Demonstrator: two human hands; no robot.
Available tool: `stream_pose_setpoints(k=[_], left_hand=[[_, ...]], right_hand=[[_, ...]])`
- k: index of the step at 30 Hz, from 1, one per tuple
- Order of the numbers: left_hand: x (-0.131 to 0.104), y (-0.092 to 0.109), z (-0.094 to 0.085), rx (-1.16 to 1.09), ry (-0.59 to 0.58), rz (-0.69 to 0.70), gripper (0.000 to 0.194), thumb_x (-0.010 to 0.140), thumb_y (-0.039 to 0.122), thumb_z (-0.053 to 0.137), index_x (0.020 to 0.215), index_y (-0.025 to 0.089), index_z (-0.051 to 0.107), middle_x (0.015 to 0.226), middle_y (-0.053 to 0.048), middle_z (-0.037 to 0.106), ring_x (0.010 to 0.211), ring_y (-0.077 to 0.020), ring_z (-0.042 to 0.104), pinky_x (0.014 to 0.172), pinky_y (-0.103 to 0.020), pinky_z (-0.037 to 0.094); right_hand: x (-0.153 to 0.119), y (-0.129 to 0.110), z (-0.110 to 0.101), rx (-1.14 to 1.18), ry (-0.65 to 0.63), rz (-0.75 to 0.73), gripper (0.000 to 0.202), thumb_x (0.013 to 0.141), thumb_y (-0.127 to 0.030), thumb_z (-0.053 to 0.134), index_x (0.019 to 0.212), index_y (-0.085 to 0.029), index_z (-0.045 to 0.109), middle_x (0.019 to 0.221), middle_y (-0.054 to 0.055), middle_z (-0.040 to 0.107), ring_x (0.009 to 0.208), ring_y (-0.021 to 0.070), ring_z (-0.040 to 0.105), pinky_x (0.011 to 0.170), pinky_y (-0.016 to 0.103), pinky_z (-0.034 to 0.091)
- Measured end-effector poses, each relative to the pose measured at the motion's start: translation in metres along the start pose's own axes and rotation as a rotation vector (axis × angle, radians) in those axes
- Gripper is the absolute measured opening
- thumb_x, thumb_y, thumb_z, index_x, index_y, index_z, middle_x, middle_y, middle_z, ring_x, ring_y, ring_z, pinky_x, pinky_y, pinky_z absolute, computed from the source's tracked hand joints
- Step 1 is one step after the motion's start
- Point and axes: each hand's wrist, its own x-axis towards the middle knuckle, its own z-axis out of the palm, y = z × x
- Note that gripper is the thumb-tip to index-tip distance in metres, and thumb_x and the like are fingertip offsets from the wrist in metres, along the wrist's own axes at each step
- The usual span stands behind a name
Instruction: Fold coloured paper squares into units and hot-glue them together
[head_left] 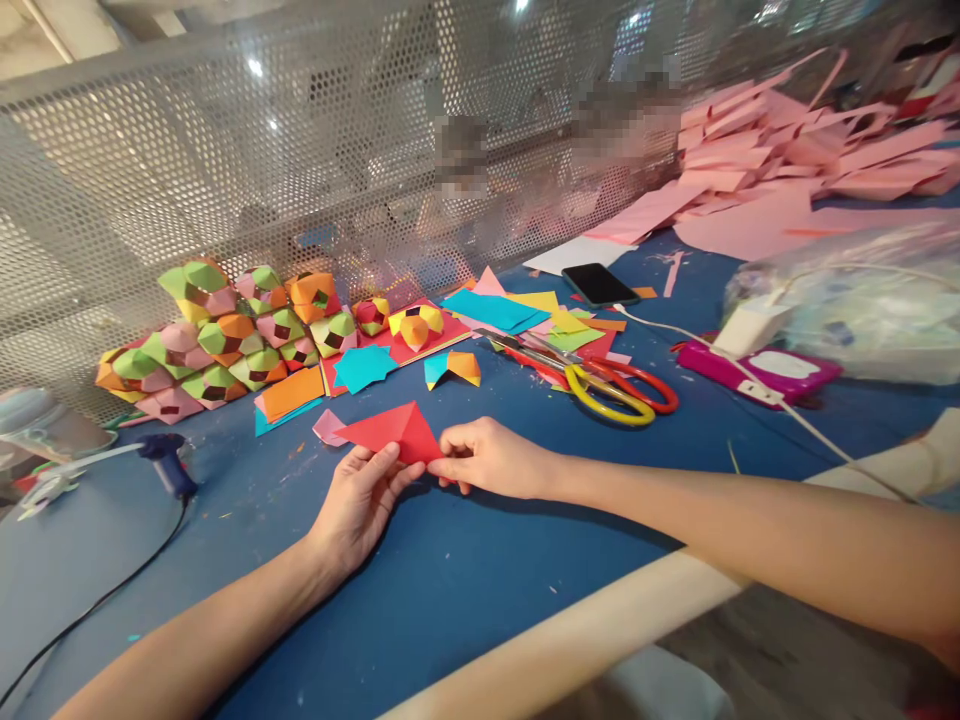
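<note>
A folded red paper piece (397,430) is held up between both hands over the blue table. My left hand (366,492) is closed on its lower left side, with the thumb on the front face. At the lower right corner, my right hand (491,458) pinches the paper between thumb and fingers. Just behind lie a pink folded paper (328,428), an orange sheet stack (294,393) on blue paper, and a joined blue-and-orange folded piece (453,369). Blue folded papers (365,369) rest a little farther back.
Folded paper balls (229,338) are piled against the perforated metal screen (337,130). Scissors (611,392), a phone (598,284) and a magenta case with cable (795,372) lie right. A glue gun (169,464) stands left. Pink strips (787,150) fill the back right.
</note>
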Motion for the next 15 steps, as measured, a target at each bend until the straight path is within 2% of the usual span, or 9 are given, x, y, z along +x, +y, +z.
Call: stream_pose_setpoints(k=[6,10,12,15], left_hand=[[0.001,0.001,0.000,-0.025,0.030,0.021,0.013,0.066,0.012,0.075,0.067,0.014,0.062,0.078,0.001,0.070,0.069,-0.0110,0.067,0.073,-0.025,0.060],[0.002,0.000,-0.002,-0.038,0.045,0.038,0.013,0.065,0.012,0.075,0.070,0.014,0.064,0.080,0.002,0.070,0.071,-0.0107,0.066,0.076,-0.027,0.060],[0.003,0.000,-0.003,-0.039,0.059,0.043,0.013,0.066,0.012,0.075,0.073,0.014,0.065,0.081,0.002,0.070,0.072,-0.0106,0.066,0.077,-0.027,0.059],[0.002,-0.001,-0.003,-0.031,0.053,0.041,0.010,0.069,0.012,0.073,0.076,0.014,0.066,0.080,0.001,0.070,0.074,-0.0106,0.066,0.078,-0.027,0.059]], right_hand=[[-0.001,-0.003,-0.002,-0.055,-0.043,-0.014,0.025,0.082,-0.032,0.054,0.063,-0.017,0.054,0.068,0.002,0.067,0.052,0.0094,0.057,0.054,0.021,0.044],[-0.002,-0.006,-0.007,-0.138,-0.092,-0.041,0.019,0.081,-0.026,0.054,0.067,-0.016,0.060,0.061,0.000,0.063,0.053,0.0098,0.056,0.055,0.021,0.042],[-0.002,-0.007,-0.010,-0.140,-0.068,-0.047,0.017,0.080,-0.026,0.055,0.070,-0.015,0.062,0.059,-0.001,0.061,0.054,0.0099,0.055,0.055,0.021,0.041],[0.000,-0.007,-0.010,-0.028,0.032,-0.023,0.022,0.082,-0.035,0.054,0.078,-0.015,0.061,0.064,-0.001,0.059,0.057,0.0103,0.053,0.054,0.021,0.041]])
